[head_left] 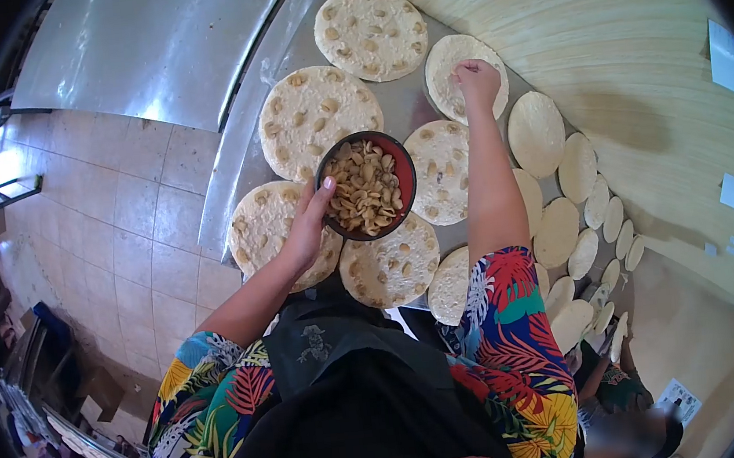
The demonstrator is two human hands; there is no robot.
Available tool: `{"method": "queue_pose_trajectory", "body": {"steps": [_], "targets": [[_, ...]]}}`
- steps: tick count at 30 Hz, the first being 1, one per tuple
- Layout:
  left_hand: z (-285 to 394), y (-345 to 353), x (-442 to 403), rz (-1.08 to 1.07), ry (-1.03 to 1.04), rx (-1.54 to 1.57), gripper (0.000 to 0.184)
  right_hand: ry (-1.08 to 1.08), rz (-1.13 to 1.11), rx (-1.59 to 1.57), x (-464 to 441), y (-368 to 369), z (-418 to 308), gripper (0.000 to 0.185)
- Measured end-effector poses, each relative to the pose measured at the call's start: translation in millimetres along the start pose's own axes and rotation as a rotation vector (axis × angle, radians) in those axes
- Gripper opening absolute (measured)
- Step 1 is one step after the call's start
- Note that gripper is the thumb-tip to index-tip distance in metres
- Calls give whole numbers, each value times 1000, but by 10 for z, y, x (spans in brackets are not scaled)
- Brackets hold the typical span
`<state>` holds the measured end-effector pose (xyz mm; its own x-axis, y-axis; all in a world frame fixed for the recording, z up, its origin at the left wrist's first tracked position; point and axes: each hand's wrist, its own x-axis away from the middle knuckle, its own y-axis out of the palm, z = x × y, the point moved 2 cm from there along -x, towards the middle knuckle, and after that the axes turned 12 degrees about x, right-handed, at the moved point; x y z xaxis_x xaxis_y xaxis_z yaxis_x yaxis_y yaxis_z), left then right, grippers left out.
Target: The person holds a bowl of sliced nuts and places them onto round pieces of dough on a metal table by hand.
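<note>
On my feed, the left hand (304,231) grips the bowl (399,168) of brown pieces (363,187) above the counter (406,107). The right hand (478,82) has its fingers (465,69) bunched together over a dough round (442,89); I cannot tell whether they pinch anything.

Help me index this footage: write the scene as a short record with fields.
Left hand: the left hand grips the bowl at its left side
Bowl: dark rim, red inside, well filled with brownish pieces
Right hand: the right hand is at a pale disc, fingers bent; whether they hold a piece cannot be told
Topped discs: similar pieces dot several round discs around the bowl
Plain discs: more discs to the right, without visible pieces
Surface: metal table
Background: another person, lower right
</note>
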<state>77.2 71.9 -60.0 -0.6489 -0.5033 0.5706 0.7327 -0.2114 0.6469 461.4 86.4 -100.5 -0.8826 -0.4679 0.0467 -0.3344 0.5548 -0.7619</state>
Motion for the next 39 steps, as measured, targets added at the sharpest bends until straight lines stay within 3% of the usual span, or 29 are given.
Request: {"method": "queue_pose_trajectory", "body": {"steps": [3,10,13,15,18,22,25,29,31,32,35,39], "targets": [[7,7,12,12,29,-12,73,34,88,266,58,24,-95,14],[118,80,83,24,22,-3,71,61,153,461,132,-80,-66,12],[119,36,74,29,27,-15,71,-70,204,486,206,-139,-123,12],[127,50,78,33,30,-15,71,-394,99,565,256,-90,-188,13],[97,21,47,29,18,-9,70,-398,79,705,262,-79,-165,14],[94,-32,32,-20,0,11,70,-377,153,571,391,-151,-284,14],[84,-35,17,-8,-11,27,73,-497,43,102,766,-399,-693,11],[13,-116,-88,19,-12,31,77,-614,-329,-73,1633,-640,-1224,10],[51,-40,-70,-4,-19,37,77,-926,-378,86,1899,-668,-1315,16],[79,9,-60,-23,-22,42,77,-926,-373,89,1958,-659,-1322,16],[127,112,-17,-32,-24,25,74,-1185,-362,405,2115,-575,-1252,24],[104,96,-20,-31,-26,19,72,-1122,-383,386,2129,-552,-1143,22]]}}
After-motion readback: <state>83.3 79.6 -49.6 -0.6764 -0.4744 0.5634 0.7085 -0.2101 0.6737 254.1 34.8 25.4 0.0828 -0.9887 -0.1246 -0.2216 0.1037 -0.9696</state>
